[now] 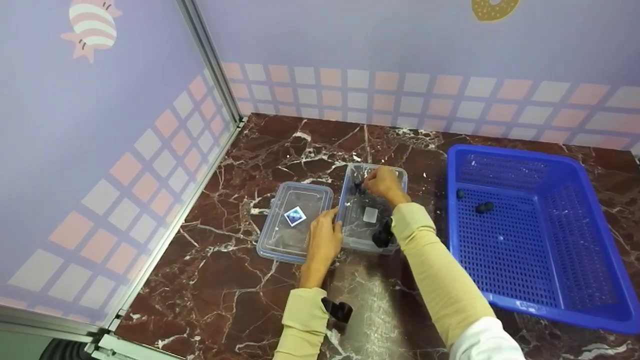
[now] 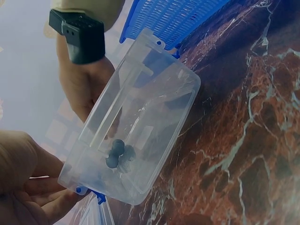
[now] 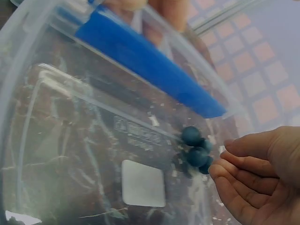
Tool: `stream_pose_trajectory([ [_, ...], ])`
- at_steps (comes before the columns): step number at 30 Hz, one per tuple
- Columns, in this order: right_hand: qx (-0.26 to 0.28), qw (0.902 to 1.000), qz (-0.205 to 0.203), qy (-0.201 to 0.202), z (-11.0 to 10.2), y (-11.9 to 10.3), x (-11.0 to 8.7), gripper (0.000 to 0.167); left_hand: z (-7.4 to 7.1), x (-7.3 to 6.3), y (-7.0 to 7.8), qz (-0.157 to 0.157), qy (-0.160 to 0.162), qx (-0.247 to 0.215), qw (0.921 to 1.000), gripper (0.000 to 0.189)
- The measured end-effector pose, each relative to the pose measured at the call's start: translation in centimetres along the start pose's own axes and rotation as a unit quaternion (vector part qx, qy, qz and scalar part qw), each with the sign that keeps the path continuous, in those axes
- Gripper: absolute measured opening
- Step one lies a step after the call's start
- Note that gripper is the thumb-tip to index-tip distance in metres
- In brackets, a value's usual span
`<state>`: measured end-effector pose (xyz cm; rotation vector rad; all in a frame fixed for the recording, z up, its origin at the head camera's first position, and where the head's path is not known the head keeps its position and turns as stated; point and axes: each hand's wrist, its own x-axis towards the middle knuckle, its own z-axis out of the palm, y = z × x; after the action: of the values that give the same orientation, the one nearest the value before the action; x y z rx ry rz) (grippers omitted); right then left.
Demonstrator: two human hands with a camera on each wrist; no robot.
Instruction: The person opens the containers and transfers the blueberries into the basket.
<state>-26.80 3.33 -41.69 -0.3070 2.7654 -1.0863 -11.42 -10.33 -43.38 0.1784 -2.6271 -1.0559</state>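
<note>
A clear plastic container (image 1: 361,227) with a blue side latch flap (image 3: 140,56) stands without its lid on the marbled table. Inside, several dark blue round berries (image 3: 194,150), like blueberries, cluster near the far end. My right hand (image 1: 384,184) reaches in there. In the right wrist view, its thumb and fingertips (image 3: 220,161) are beside the berries, slightly parted, with no berry visibly between them. My left hand (image 1: 324,239) is at the container's left side, its fingers touching the outer wall near the latch. The left wrist view shows the berries (image 2: 117,153) through the wall.
Left of the container lies a second clear plastic box (image 1: 282,237) with its lid on and a diamond-shaped sticker. A large blue perforated basket (image 1: 510,270) stands on the right, with a few dark berries (image 1: 484,207) inside. Wall panels border the table at the back and left.
</note>
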Motion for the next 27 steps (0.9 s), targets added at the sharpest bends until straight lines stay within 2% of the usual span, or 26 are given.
stream_pose_trajectory([
  [4, -0.028, 0.9995, 0.012, 0.008, 0.7, 0.5, -0.1, 0.014, 0.1, -0.1, 0.0, 0.005, -0.002, -0.008, 1.0, 0.032],
  [10, -0.006, 0.9988, 0.049, -0.001, 1.2, 0.6, -0.2, 0.017, 0.0, 0.0, 0.1, 0.009, 0.0, -0.012, 0.9999, 0.032],
  [15, 0.015, 0.9985, 0.052, -0.005, 1.5, 0.4, -0.1, 0.016, 0.0, 0.0, 0.2, 0.008, -0.003, -0.014, 0.9999, 0.032],
  [22, -0.008, 0.9987, 0.051, -0.003, 1.5, 0.1, -0.2, 0.018, 0.0, 0.0, 0.2, 0.006, -0.004, -0.006, 1.0, 0.033],
  [27, 0.01, 0.9987, 0.049, -0.007, 1.3, 0.0, -0.2, 0.016, 0.0, 0.0, 0.0, 0.011, 0.001, -0.009, 0.9999, 0.032],
])
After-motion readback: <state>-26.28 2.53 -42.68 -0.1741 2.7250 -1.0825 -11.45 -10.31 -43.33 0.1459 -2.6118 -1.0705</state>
